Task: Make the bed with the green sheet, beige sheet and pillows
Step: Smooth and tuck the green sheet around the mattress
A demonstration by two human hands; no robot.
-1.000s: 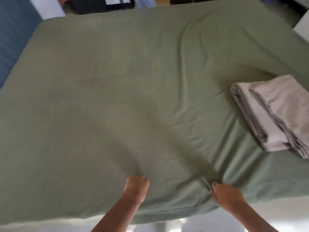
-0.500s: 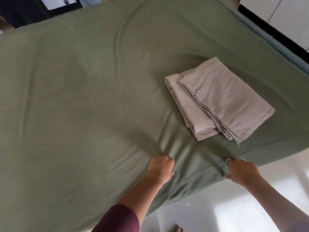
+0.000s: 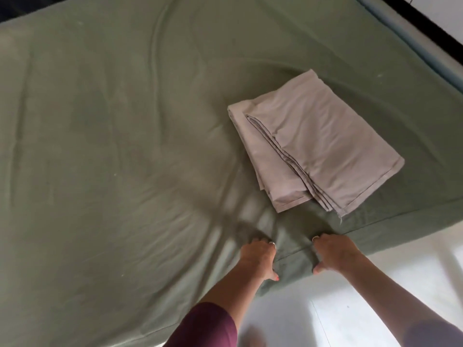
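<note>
The green sheet (image 3: pixel 120 136) covers the whole mattress, with long creases running toward the near edge. A folded beige sheet (image 3: pixel 323 136) lies on it at the right, close to that edge. My left hand (image 3: pixel 258 257) and my right hand (image 3: pixel 334 251) sit side by side at the near edge, just below the beige sheet, each closed on a fold of the green sheet. Wrinkles fan out from my left hand. No pillows are in view.
A white floor (image 3: pixel 375 304) lies below the bed's near edge at the lower right. A pale blue bed edge (image 3: pixel 426 56) and a dark strip (image 3: pixel 431 26) run along the far right. My foot shows blurred on the floor near the bottom.
The view has swung right and closer, so the beige sheet now sits nearer the middle. My hands have moved right along the near edge and closer together, still gripping the green sheet.
</note>
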